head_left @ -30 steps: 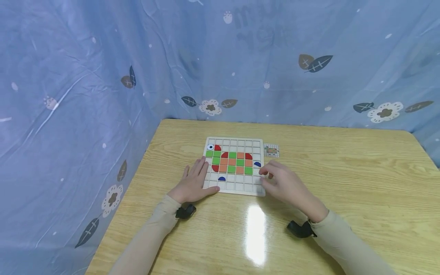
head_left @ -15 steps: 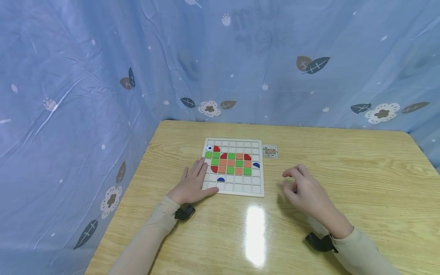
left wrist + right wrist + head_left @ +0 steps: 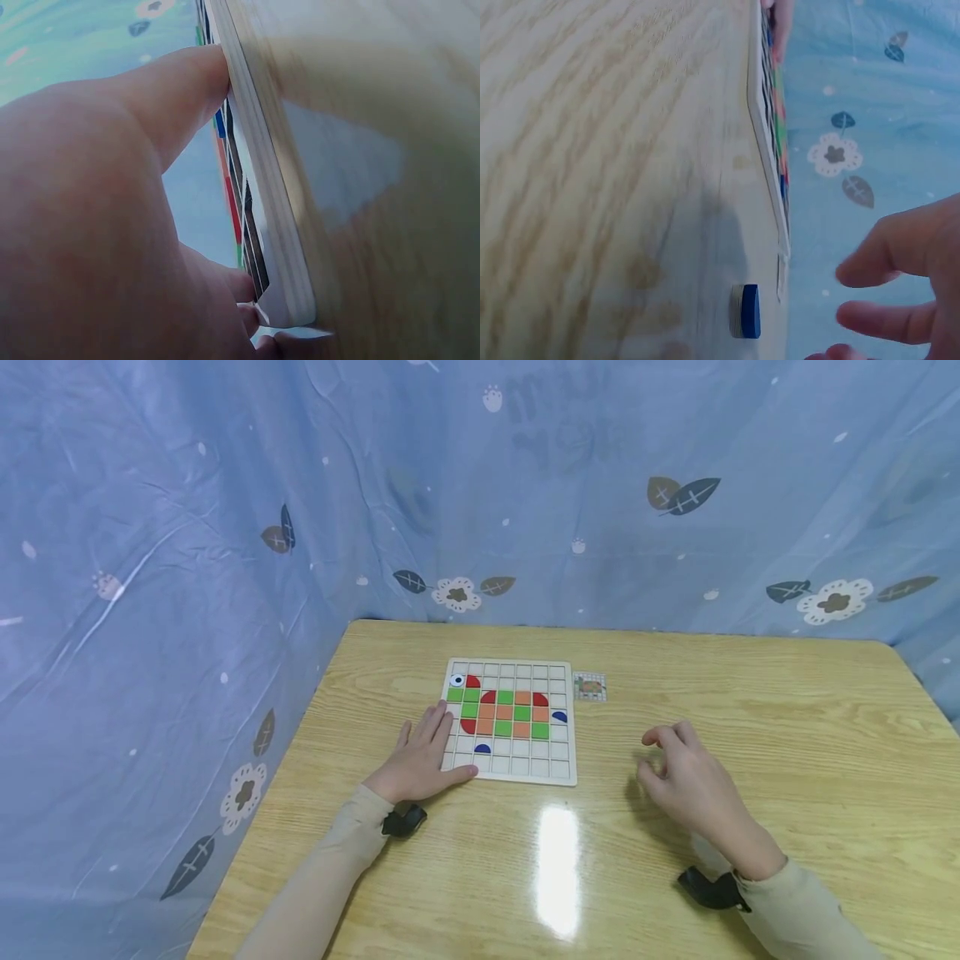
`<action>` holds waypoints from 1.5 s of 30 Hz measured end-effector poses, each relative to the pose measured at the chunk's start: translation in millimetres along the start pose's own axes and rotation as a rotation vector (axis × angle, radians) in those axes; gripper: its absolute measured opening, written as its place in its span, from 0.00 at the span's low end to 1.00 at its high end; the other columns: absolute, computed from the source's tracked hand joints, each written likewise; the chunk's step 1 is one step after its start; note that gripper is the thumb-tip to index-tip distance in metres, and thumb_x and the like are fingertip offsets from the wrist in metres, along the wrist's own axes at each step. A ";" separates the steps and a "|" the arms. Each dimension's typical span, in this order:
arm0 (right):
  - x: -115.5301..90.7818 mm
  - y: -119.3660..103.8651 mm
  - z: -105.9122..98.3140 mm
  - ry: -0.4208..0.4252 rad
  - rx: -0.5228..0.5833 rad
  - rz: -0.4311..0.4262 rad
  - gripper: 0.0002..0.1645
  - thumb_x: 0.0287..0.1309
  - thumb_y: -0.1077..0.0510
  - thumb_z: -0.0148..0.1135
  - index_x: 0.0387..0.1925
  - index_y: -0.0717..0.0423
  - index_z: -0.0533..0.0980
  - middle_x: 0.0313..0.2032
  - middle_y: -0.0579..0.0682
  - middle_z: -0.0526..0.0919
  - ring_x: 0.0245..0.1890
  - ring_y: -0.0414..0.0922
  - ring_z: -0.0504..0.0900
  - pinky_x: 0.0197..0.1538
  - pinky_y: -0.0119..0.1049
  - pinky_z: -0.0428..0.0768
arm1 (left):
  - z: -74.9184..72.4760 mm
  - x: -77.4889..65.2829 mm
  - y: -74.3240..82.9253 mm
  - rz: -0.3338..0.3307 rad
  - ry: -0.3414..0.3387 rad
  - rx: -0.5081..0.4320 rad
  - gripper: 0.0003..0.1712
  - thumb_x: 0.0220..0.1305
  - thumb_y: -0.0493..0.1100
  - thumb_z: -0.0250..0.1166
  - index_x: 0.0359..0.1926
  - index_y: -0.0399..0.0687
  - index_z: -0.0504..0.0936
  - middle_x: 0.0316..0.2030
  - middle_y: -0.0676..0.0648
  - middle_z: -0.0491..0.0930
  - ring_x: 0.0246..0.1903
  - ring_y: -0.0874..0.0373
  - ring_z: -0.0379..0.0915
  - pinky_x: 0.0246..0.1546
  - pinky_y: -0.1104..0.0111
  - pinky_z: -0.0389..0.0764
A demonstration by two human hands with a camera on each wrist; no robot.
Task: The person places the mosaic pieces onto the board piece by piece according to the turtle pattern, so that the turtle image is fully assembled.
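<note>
A white gridded board point(image 3: 558, 768) lies on the table, with green, orange and red tiles forming a pattern in its cells. A round eye tile point(image 3: 458, 680) sits at its upper left. Two blue half-round tiles, one low point(image 3: 482, 748) and one at the right point(image 3: 559, 717), are also in the grid. My left hand point(image 3: 420, 764) rests with fingers straight on the board's lower left corner. My right hand point(image 3: 690, 785) hovers right of the board, thumb and fingers apart and curved, holding nothing. Under it a loose blue piece point(image 3: 751, 311) lies on the table, hidden in the head view.
A small pattern card point(image 3: 590, 687) lies against the board's right edge. Blue curtains point(image 3: 577, 485) with leaf prints hang behind and left of the wooden table point(image 3: 787, 735). Light glares off the tabletop in front of the board.
My right hand has left the board's right edge and moved right over the table. My left hand and the tiles in the grid have stayed put.
</note>
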State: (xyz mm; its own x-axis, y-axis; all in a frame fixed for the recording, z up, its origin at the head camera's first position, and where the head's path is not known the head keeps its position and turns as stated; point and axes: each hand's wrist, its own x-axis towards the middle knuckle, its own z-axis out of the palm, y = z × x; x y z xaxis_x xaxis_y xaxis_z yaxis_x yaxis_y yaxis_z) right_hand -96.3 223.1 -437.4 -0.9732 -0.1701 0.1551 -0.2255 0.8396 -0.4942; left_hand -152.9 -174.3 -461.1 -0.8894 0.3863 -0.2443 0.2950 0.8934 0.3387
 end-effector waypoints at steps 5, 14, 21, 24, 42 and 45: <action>-2.0 1.0 -3.2 -0.127 -0.023 0.086 0.20 0.65 0.56 0.64 0.54 0.62 0.75 0.45 0.63 0.72 0.22 0.44 0.67 0.20 0.37 0.66 | 2.9 1.9 -2.1 -0.003 0.004 -0.015 0.63 0.69 0.72 0.58 0.84 0.38 0.40 0.84 0.41 0.31 0.84 0.43 0.27 0.79 0.37 0.34; -2.6 4.8 1.4 -0.250 -0.049 0.061 0.16 0.61 0.59 0.67 0.49 0.58 0.77 0.44 0.61 0.73 0.27 0.46 0.70 0.25 0.37 0.69 | 2.0 2.2 -1.7 -0.009 0.001 0.021 0.63 0.69 0.74 0.56 0.84 0.39 0.40 0.84 0.41 0.31 0.84 0.44 0.26 0.79 0.38 0.36; -1.5 4.6 10.9 -0.181 -0.057 0.032 0.12 0.64 0.56 0.68 0.44 0.60 0.80 0.40 0.57 0.77 0.27 0.44 0.72 0.27 0.36 0.71 | 2.2 2.3 -1.7 -0.008 0.000 0.019 0.63 0.69 0.74 0.57 0.84 0.38 0.41 0.84 0.41 0.31 0.84 0.44 0.27 0.79 0.38 0.37; -1.8 5.6 13.9 -0.144 -0.070 -0.002 0.08 0.62 0.61 0.67 0.42 0.60 0.81 0.39 0.56 0.78 0.27 0.43 0.72 0.27 0.36 0.71 | 4.0 3.0 -3.2 0.002 0.013 0.000 0.63 0.68 0.74 0.58 0.83 0.37 0.42 0.84 0.40 0.33 0.84 0.43 0.28 0.79 0.37 0.37; 2.2 8.5 15.6 -0.113 -0.040 -0.111 0.10 0.54 0.71 0.67 0.36 0.56 0.83 0.35 0.49 0.79 0.30 0.40 0.73 0.32 0.35 0.76 | 11.6 6.0 -9.8 0.014 0.045 -0.018 0.65 0.67 0.75 0.58 0.84 0.38 0.41 0.85 0.42 0.32 0.84 0.44 0.27 0.79 0.37 0.34; 5.1 8.6 15.8 -0.079 -0.029 -0.140 0.10 0.54 0.71 0.67 0.35 0.55 0.82 0.34 0.47 0.79 0.30 0.39 0.72 0.31 0.33 0.74 | 11.7 6.7 -10.1 0.011 0.044 -0.020 0.65 0.67 0.76 0.58 0.84 0.39 0.41 0.85 0.42 0.32 0.84 0.44 0.27 0.79 0.37 0.34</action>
State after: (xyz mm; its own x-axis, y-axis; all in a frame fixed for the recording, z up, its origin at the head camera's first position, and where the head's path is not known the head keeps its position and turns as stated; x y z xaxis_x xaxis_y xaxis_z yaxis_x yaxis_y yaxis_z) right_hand -103.9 221.3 -454.3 -0.9333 -0.3254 0.1519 -0.3585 0.8195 -0.4471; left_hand -157.7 -178.1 -476.8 -0.9006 0.3854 -0.2007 0.2983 0.8842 0.3595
